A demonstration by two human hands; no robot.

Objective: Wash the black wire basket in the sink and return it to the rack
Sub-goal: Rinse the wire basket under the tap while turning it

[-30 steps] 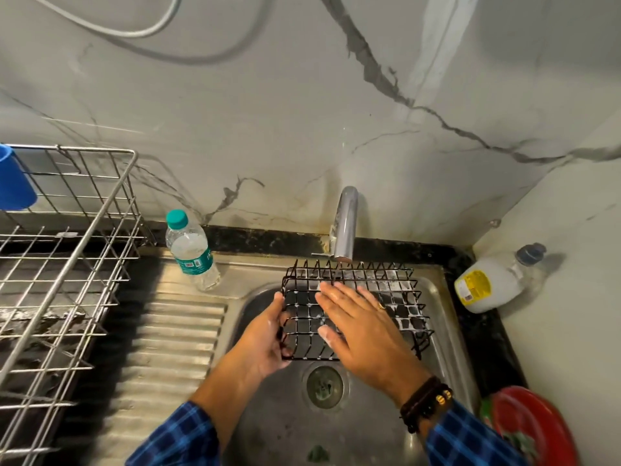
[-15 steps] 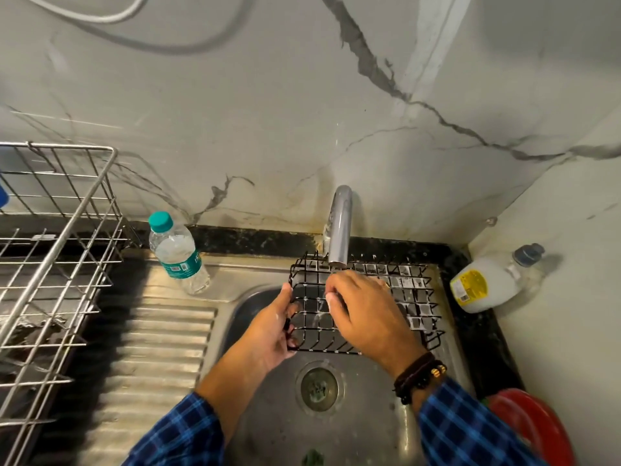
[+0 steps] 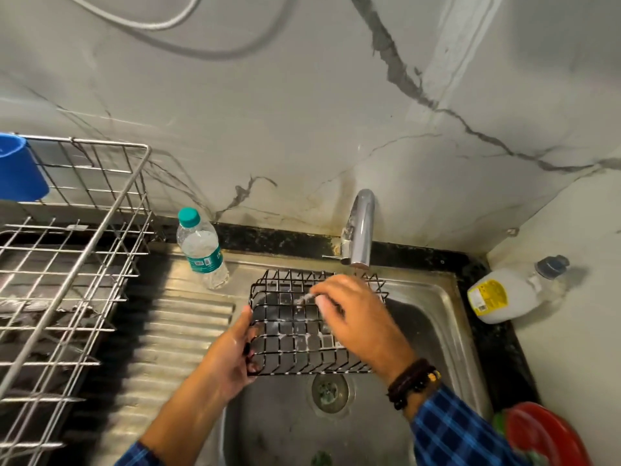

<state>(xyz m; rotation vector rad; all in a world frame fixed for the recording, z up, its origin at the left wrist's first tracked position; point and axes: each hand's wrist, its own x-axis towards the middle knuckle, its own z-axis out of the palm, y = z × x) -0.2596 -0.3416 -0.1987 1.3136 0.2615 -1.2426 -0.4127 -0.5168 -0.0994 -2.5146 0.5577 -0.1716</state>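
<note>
The black wire basket (image 3: 295,334) is held over the steel sink (image 3: 433,317), just below the chrome tap (image 3: 359,227). My left hand (image 3: 232,358) grips the basket's left end. My right hand (image 3: 356,314) lies across the basket's top with fingers curled, rubbing the wires; its fingertips are blurred. A thin stream of water falls from the tap onto the basket's far edge. The steel dish rack (image 3: 67,264) stands at the left on the drainboard.
A clear water bottle with a teal cap (image 3: 201,247) stands on the sink's back ledge. A white jug (image 3: 510,290) lies on the counter at the right. A red plate (image 3: 547,435) is bottom right. A blue cup (image 3: 18,169) hangs on the rack. The drain (image 3: 331,391) is below the basket.
My right hand went from flat on the basket to curled and rubbing near its far edge. The basket has shifted slightly left and nearer under the tap. My left hand's grip stays.
</note>
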